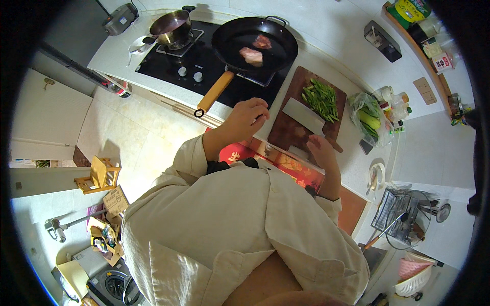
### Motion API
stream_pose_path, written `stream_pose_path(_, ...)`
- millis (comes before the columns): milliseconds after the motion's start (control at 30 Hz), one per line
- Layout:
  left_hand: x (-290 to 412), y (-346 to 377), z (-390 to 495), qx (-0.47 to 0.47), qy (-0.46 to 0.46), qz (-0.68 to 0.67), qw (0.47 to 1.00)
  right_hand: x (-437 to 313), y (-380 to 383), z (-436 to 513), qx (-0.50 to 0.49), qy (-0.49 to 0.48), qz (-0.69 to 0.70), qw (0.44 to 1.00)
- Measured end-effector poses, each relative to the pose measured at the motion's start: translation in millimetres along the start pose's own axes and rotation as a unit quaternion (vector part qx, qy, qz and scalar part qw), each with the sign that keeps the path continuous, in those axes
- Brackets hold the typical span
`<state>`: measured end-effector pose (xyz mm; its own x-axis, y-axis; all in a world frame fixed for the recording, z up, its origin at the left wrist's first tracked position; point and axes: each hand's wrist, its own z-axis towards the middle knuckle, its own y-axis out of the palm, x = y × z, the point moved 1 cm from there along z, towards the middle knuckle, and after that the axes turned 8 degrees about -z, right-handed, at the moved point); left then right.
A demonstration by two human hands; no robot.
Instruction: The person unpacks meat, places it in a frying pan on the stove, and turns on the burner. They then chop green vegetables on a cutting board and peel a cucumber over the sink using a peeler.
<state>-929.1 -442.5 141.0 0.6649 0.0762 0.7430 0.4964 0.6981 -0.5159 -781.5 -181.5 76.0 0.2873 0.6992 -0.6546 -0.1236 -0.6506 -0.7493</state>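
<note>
My left hand (249,118) is raised in front of the counter edge, fingers loosely bent, nothing visible in it. Beyond it is a large black frying pan (229,46) on the cooktop, its wooden handle (216,93) pointing toward me. Two pieces of raw meat (252,56) lie in the pan. My right hand (321,151) hovers by the near edge of a brown cutting board (281,128) and appears to hold nothing. Beside its fingers, a cleaver (304,115) lies flat next to cut green vegetables (320,100). A pale item (298,152) by the board's near edge is unclear.
A steel pot (171,28) stands on the left burner of the black glass cooktop (164,72). Right of the board are a plastic bag of greens (369,120), several bottles (400,111) and a phone (366,146). A dish rack (398,214) stands farther right.
</note>
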Motion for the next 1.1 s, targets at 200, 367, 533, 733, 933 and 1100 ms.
stream_pose_path(200,0.7,0.0,0.0,-0.005,0.014,0.003,1.000,-1.9,-0.8,-1.2,0.009,-0.013,-0.009,1.000)
stream_pose_path(367,1.8,-0.2,-0.8,-0.007,0.011,0.005,1.000,-4.6,-0.7,-2.1,0.003,-0.005,-0.010,1.000)
stream_pose_path(533,-1.0,1.2,-1.4,-0.017,0.013,0.012,1.000,-7.3,0.1,-3.5,-0.001,0.001,0.008,1.000)
stream_pose_path(733,-4.7,3.3,-0.1,-0.021,0.023,0.042,0.999,-2.7,2.2,-2.7,-0.013,0.036,-0.014,0.999)
stream_pose_path(933,-1.8,2.4,-0.5,-0.030,0.007,0.040,0.999,1.5,5.0,-1.4,0.003,0.002,-0.013,1.000)
stream_pose_path(1100,-1.2,2.6,-0.6,-0.030,0.006,0.044,0.999,2.3,5.8,-1.3,-0.003,0.011,-0.032,0.999)
